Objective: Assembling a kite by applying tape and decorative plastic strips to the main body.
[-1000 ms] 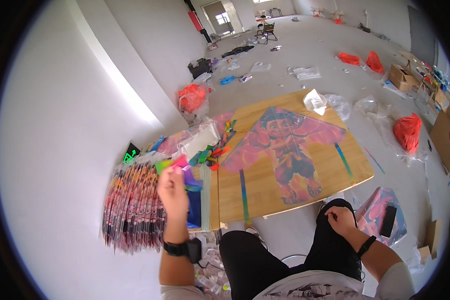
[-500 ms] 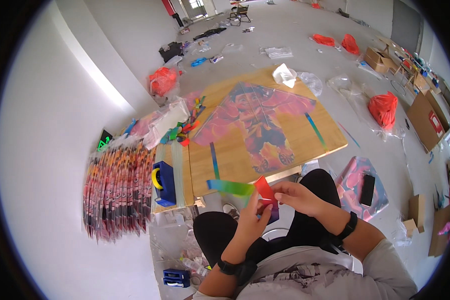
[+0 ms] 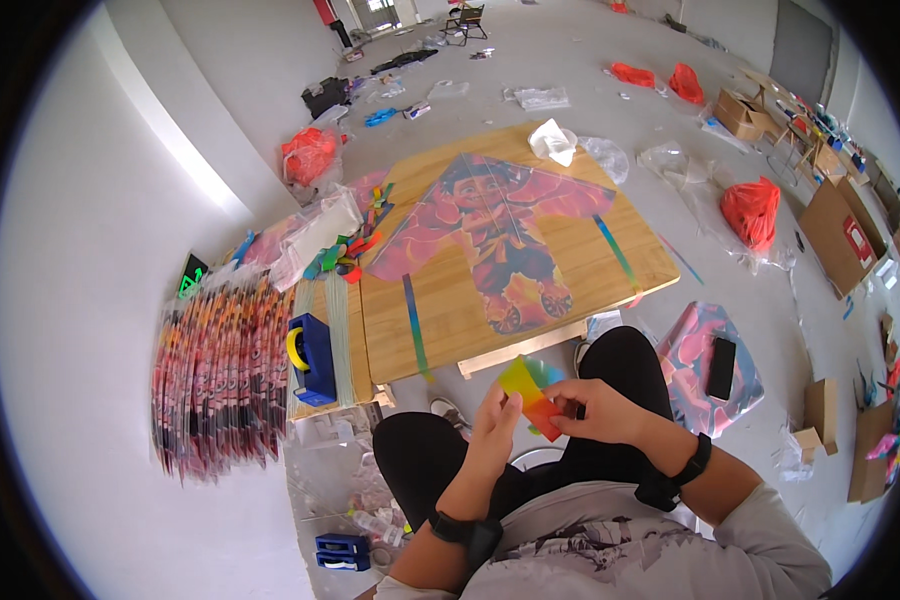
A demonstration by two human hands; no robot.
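Note:
My left hand [image 3: 492,425] and my right hand [image 3: 600,412] meet above my lap and both pinch a folded rainbow-coloured strip [image 3: 530,393] of yellow, green and red. A pink kite [image 3: 490,232] with a cartoon figure lies spread on the low wooden board [image 3: 590,270] in front of my knees. Two rainbow tail strips [image 3: 414,325] lie along the kite's lower corners. Both wrists wear dark bands.
A blue tape dispenser [image 3: 312,358] stands at the board's left edge, by a stack of packed kites [image 3: 215,370]. Small coloured pieces [image 3: 345,255] lie at the board's far left. Red bags [image 3: 750,210], cardboard boxes [image 3: 835,225] and a black phone [image 3: 721,367] lie around on the floor.
My left hand came back from the coloured pieces at the board's left with a rainbow strip. My right hand left my knee and joined it; the strip is now folded shorter.

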